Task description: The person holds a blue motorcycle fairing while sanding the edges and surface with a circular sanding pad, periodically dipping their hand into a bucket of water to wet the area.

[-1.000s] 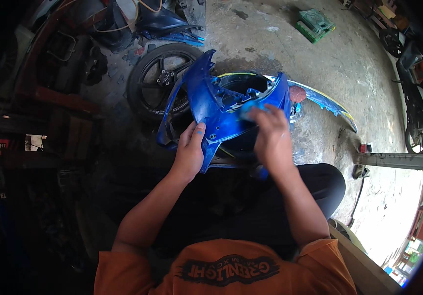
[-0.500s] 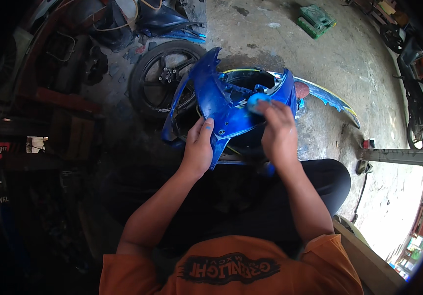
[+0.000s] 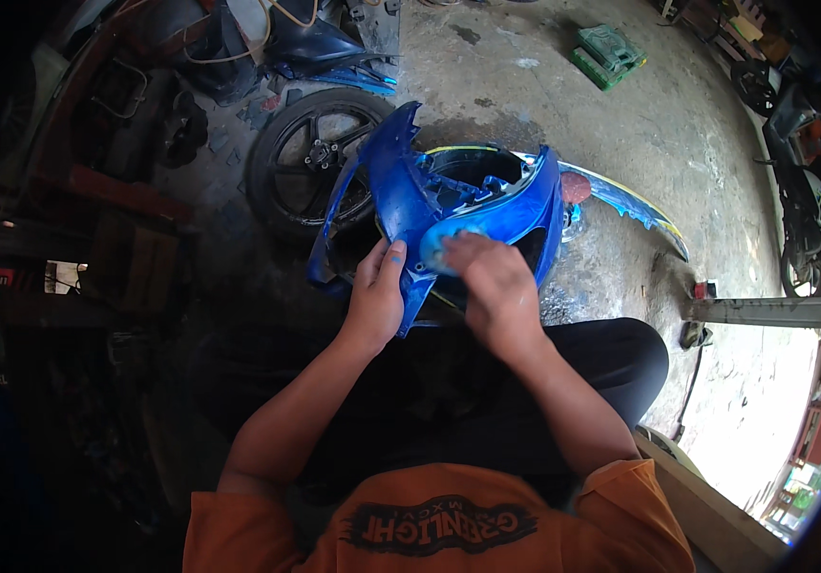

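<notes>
A glossy blue motorcycle fairing panel (image 3: 525, 215) rests over dark round parts in front of my crossed legs. My left hand (image 3: 377, 291) is closed on its lower left edge, thumb lying on the front of the panel. My right hand (image 3: 496, 286), blurred at the fingers, is closed on a light blue pad (image 3: 439, 239) pressed to the panel's surface near the small holes. A long light blue strip with a yellow edge (image 3: 635, 201) sticks out to the right behind the fairing, with a reddish round patch (image 3: 576, 186) beside it.
A black spoked wheel (image 3: 291, 138) lies left of the fairing. Dark body panels (image 3: 305, 53) lie at the back left, a green case (image 3: 606, 57) on the concrete floor at the back right. A metal beam (image 3: 764, 311) and a parked motorcycle (image 3: 797, 210) stand at right.
My right hand has moved down and leftward across the panel with the light blue pad, closer to my left hand. My left hand keeps its hold on the fairing.
</notes>
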Motion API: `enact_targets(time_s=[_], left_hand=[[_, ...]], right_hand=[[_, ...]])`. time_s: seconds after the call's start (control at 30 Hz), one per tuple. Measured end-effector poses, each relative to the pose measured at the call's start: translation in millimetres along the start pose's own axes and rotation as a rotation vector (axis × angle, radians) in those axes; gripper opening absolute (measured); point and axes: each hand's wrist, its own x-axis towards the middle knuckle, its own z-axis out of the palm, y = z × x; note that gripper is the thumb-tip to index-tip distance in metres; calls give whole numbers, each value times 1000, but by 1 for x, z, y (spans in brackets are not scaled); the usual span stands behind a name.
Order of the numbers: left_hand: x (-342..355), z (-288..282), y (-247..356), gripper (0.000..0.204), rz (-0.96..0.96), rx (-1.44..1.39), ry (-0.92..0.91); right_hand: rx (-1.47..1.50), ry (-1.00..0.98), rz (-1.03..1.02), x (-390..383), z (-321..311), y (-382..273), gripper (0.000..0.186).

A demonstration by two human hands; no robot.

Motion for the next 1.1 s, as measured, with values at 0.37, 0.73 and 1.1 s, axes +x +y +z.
enact_targets(time_s=[0.37,0.73,1.1], left_hand=[[-1,5,5,48,3,-36,62],[-7,6,10,49,-54,-59,83],[0,5,7,50,-51,-87,51]], right_hand=[[53,35,65,3,-7,-3,40],[-6,197,141,-2,6,2,42],[-6,187,154,-2,2,12,39]])
